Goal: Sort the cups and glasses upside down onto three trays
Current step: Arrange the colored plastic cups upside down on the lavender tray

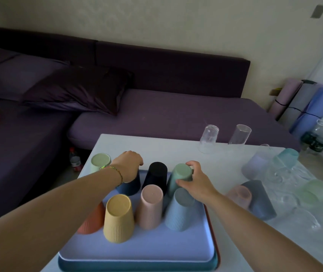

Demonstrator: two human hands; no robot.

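Two cups seemed light and stiff to us: our left hand (129, 163) gripped the navy cup (131, 187) by its base, our right hand (196, 182) the green cup (179, 174).

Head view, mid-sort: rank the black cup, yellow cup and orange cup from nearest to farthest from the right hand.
1. black cup: back row of the tray, just left of the green cup that the right hand grips.
2. yellow cup: front row, left part of the tray.
3. orange cup: farthest left, beyond the yellow cup.
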